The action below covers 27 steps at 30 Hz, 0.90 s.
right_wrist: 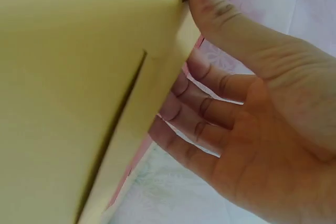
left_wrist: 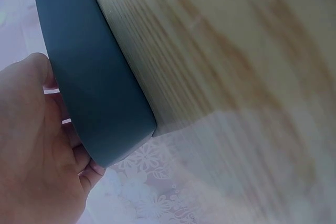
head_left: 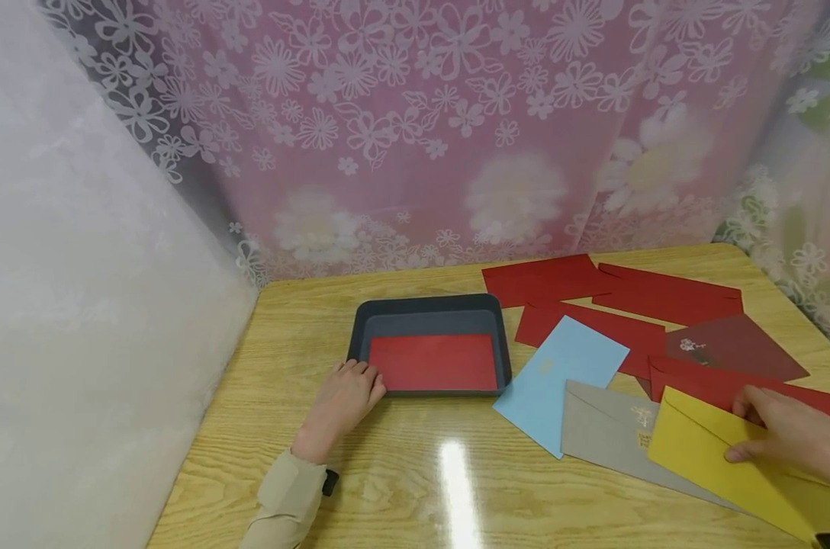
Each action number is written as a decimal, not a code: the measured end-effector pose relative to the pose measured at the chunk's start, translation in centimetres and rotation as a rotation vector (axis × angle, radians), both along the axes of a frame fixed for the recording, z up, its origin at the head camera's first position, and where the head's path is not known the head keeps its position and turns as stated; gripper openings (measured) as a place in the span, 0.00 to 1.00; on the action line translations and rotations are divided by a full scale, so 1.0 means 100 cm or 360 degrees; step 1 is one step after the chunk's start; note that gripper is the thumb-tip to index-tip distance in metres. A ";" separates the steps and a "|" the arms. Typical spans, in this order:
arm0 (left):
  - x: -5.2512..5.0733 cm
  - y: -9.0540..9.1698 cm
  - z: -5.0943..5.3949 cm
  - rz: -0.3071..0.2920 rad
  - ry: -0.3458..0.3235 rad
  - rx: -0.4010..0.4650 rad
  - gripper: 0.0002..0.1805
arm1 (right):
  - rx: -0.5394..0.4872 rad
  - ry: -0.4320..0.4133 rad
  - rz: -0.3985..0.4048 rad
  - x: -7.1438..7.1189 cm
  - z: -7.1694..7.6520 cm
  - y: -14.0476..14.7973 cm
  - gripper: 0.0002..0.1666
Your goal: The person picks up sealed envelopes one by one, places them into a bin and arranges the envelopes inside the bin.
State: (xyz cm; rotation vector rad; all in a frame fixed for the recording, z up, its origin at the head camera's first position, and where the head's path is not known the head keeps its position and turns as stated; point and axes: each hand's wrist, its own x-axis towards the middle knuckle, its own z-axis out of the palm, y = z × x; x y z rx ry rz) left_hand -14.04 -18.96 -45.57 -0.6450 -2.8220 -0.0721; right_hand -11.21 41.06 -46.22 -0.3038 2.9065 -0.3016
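Observation:
My left hand (head_left: 342,400) grips the near-left corner of a dark tray (head_left: 429,305), fingers curled over its rim; the left wrist view shows the hand (left_wrist: 42,150) against the tray's outer wall (left_wrist: 100,77). A red envelope (head_left: 432,362) lies flat inside the tray. At the right, my right hand (head_left: 793,431) pinches a yellow envelope (head_left: 710,450) by its upper edge, thumb on the near face. In the right wrist view the thumb of this hand (right_wrist: 252,93) lies on the yellow envelope (right_wrist: 68,77) and the fingers are behind it.
Several red envelopes (head_left: 545,280), a light blue one (head_left: 569,366), a grey one (head_left: 600,427) and a maroon one (head_left: 738,347) overlap on the right of the wooden table (head_left: 401,473). Floral curtains (head_left: 415,137) hang behind the table.

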 end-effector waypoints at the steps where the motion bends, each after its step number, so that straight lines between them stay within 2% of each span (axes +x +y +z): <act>1: 0.000 0.000 0.000 -0.0004 0.0002 0.0003 0.21 | -0.0010 0.0017 -0.0005 0.000 0.001 -0.001 0.39; 5: 0.000 0.000 0.000 -0.0002 -0.0010 0.0018 0.21 | -0.0055 0.0117 -0.0002 -0.003 0.004 -0.004 0.38; 13: -0.001 0.001 0.000 0.0005 -0.0022 0.0023 0.21 | -0.0038 0.0569 0.0119 -0.009 0.011 -0.018 0.38; 17: -0.002 0.001 0.000 0.0006 -0.0024 0.0021 0.21 | -0.0076 0.0645 0.0189 -0.012 0.015 -0.027 0.32; 22: -0.002 0.001 0.000 0.0019 -0.0041 0.0019 0.21 | -0.0088 0.0738 0.0268 -0.015 0.022 -0.040 0.19; 24: -0.002 0.000 -0.001 0.0021 -0.0040 0.0017 0.21 | -0.0102 0.0821 0.0294 -0.017 0.025 -0.045 0.16; 27: -0.002 0.000 -0.001 0.0023 -0.0035 0.0017 0.21 | -0.0143 0.0981 0.0348 -0.020 0.029 -0.055 0.17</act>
